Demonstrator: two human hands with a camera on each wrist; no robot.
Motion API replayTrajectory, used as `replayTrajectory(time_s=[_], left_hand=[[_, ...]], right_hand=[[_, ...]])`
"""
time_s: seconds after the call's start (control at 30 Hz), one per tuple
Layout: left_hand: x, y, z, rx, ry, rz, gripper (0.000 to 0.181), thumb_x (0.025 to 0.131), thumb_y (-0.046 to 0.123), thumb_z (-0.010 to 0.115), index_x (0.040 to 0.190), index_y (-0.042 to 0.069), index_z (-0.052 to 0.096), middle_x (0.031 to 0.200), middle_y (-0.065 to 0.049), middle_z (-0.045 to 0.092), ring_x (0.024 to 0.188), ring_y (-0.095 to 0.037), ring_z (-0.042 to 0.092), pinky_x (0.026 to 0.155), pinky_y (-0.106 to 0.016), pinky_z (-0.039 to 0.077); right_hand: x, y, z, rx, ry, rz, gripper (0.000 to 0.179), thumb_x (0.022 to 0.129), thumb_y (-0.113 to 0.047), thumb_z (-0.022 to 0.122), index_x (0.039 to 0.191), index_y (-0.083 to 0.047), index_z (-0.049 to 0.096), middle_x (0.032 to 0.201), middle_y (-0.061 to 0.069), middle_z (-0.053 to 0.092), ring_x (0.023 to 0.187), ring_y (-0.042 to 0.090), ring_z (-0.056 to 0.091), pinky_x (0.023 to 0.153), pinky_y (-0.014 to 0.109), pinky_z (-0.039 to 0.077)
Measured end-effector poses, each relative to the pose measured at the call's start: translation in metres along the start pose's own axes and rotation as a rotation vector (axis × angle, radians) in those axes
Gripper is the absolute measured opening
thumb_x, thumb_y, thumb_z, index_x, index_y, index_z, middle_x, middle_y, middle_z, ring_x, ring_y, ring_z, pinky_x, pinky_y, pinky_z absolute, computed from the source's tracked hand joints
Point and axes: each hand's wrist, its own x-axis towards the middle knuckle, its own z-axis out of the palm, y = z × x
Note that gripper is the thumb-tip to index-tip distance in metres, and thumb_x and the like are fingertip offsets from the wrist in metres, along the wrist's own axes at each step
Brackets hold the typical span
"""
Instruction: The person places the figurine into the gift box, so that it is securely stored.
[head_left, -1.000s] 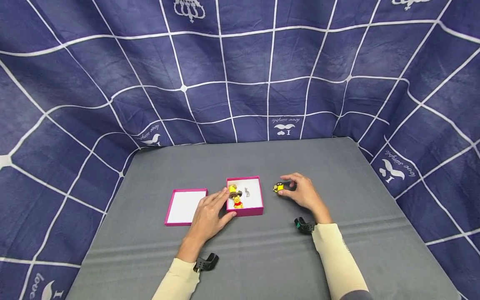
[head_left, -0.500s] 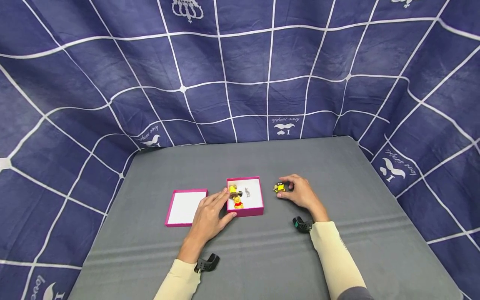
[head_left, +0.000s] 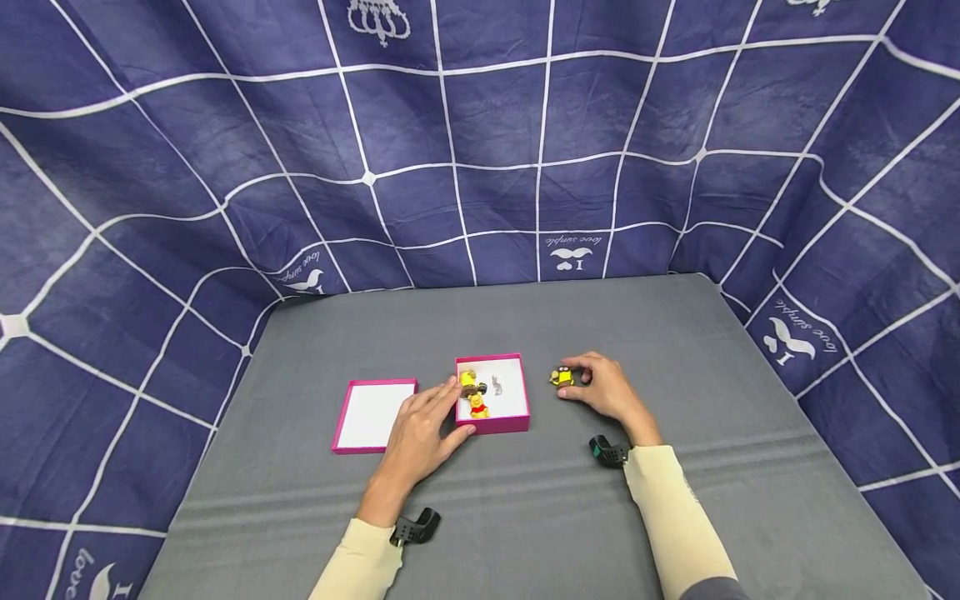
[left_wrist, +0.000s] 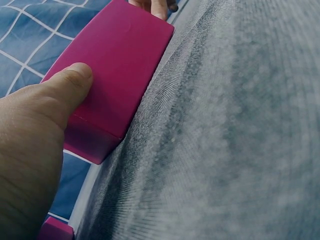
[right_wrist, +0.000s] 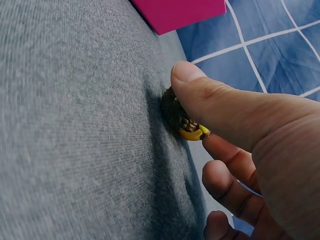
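Observation:
My left hand (head_left: 418, 425) rests against the left front corner of a pink open box (head_left: 492, 426). Its fingers lie straight along the left side, and in the left wrist view the thumb (left_wrist: 75, 80) presses the front wall. Inside the box are a yellow figure (head_left: 468, 379), a small bear figure in a red shirt (head_left: 478, 407) and a tiny grey piece (head_left: 497, 385). Right of the box, my right hand (head_left: 606, 388) pinches a yellow and dark toy figure (head_left: 563, 377) between thumb and forefinger, low over the table. In the right wrist view the thumb (right_wrist: 210, 95) partly hides this figure (right_wrist: 192, 134).
A pink-rimmed box lid (head_left: 372, 415) with a white inside lies just left of the left hand. The grey cloth-covered table (head_left: 495, 321) ends at a blue checked curtain (head_left: 495, 200) at the back and sides.
My right forefinger and thumb have drawn a little closer together around the toy figure. The left hand, the box and its contents stay in place.

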Motion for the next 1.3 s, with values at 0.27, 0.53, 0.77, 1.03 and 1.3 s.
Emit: replayTrajectory(time_s=[0.27, 0.53, 0.77, 1.03, 1.3], left_hand=[[-0.0001, 0.0001, 0.0, 0.0, 0.004, 0.003, 0.073, 0.081, 0.045, 0.082, 0.143, 0.014, 0.057, 0.149, -0.002, 0.055, 0.128, -0.025, 0.059, 0.105, -0.052, 0.043], [-0.0001, 0.0003, 0.0001, 0.003, 0.01, 0.009, 0.074, 0.081, 0.044, 0.082, 0.143, 0.014, 0.057, 0.148, -0.002, 0.056, 0.128, -0.025, 0.06, 0.105, -0.052, 0.044], [-0.0006, 0.0002, 0.0001, -0.001, 0.007, 0.01, 0.075, 0.082, 0.045, 0.082, 0.144, 0.014, 0.056, 0.149, -0.002, 0.055, 0.129, -0.025, 0.059, 0.105, -0.051, 0.043], [-0.0017, -0.0003, 0.0006, -0.007, 0.006, 0.01, 0.074, 0.083, 0.046, 0.08, 0.144, 0.014, 0.056, 0.149, -0.001, 0.055, 0.129, -0.024, 0.059, 0.106, -0.051, 0.043], [-0.0011, 0.0001, 0.0002, 0.004, 0.001, 0.002, 0.074, 0.082, 0.046, 0.081, 0.144, 0.014, 0.057, 0.149, -0.002, 0.055, 0.129, -0.024, 0.058, 0.107, -0.052, 0.043]], right_hand=[[-0.0014, 0.0027, -0.0008, 0.001, 0.013, -0.003, 0.052, 0.071, -0.026, 0.092, 0.118, -0.013, 0.074, 0.103, 0.004, 0.069, 0.077, 0.015, 0.052, 0.07, 0.028, 0.041], [-0.0041, 0.0028, -0.002, 0.001, 0.022, 0.0, 0.05, 0.073, -0.027, 0.091, 0.117, -0.012, 0.074, 0.102, 0.004, 0.07, 0.076, 0.015, 0.053, 0.069, 0.028, 0.041], [-0.0062, 0.0021, -0.0006, -0.002, 0.052, -0.007, 0.047, 0.073, -0.03, 0.091, 0.113, -0.014, 0.075, 0.095, 0.002, 0.07, 0.074, 0.013, 0.052, 0.067, 0.028, 0.04], [-0.0075, 0.0033, 0.0017, 0.004, 0.097, -0.024, 0.044, 0.072, -0.033, 0.091, 0.11, -0.018, 0.076, 0.095, -0.002, 0.071, 0.074, 0.012, 0.053, 0.065, 0.027, 0.041], [-0.0065, -0.0001, -0.0007, -0.004, 0.13, -0.048, 0.044, 0.073, -0.035, 0.09, 0.111, -0.019, 0.075, 0.095, -0.003, 0.07, 0.075, 0.013, 0.053, 0.067, 0.028, 0.041]])
